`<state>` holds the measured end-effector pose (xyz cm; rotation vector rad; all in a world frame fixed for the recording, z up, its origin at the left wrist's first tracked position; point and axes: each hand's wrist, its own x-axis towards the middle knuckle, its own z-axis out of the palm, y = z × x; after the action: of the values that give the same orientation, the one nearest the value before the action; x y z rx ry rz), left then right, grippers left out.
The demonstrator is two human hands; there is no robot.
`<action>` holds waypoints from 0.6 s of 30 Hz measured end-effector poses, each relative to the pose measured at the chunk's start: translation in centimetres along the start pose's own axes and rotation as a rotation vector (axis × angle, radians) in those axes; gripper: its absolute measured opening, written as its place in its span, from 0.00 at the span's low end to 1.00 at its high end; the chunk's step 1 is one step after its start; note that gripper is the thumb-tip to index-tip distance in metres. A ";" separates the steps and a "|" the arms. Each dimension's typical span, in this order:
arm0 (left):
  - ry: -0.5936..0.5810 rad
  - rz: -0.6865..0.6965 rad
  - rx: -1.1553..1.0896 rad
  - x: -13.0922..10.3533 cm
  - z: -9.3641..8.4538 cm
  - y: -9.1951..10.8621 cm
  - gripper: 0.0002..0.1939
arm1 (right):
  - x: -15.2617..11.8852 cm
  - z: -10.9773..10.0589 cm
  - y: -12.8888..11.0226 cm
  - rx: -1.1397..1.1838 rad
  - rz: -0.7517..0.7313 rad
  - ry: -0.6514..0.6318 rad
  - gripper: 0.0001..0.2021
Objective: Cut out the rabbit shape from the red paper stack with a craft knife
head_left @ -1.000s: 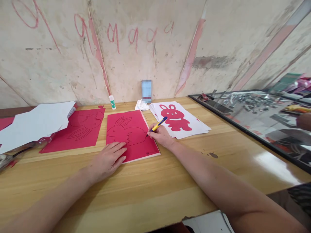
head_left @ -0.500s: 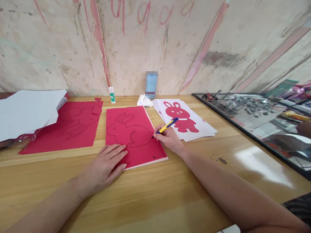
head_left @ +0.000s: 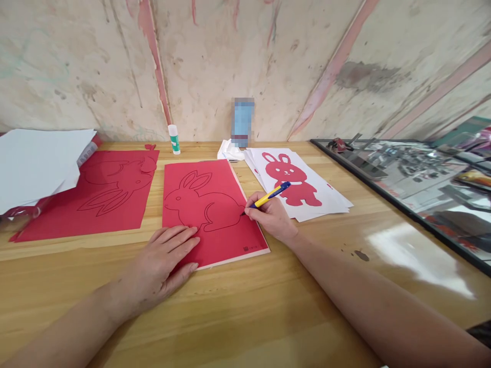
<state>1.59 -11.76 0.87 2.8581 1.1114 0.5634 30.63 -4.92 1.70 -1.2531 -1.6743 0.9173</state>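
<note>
Ahead of you: green-and-white glue stick (head_left: 174,139) upright near stained wall (head_left: 218,71); crumpled white tissue (head_left: 229,151) by blurred blue object (head_left: 243,120). Your left: loose white sheets (head_left: 38,163). Your right: black frame (head_left: 401,204).

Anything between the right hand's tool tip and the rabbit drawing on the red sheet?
Nothing visible stands between them: the right hand holds the yellow-and-blue tool with its tip at the tail of the rabbit drawing. The left hand rests lower left on the red sheet, away from the tip.
</note>
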 end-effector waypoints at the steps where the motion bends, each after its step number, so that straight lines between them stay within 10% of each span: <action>1: -0.002 0.003 0.002 0.0 0.0 0.0 0.23 | 0.0 0.0 0.0 0.007 0.001 -0.002 0.04; 18: 0.026 0.054 0.038 0.0 -0.3 0.2 0.23 | 0.0 0.0 0.1 -0.023 -0.035 -0.024 0.04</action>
<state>1.57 -11.93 1.21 2.9299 1.0623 0.5907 30.65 -4.86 1.62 -1.2286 -1.7246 0.8982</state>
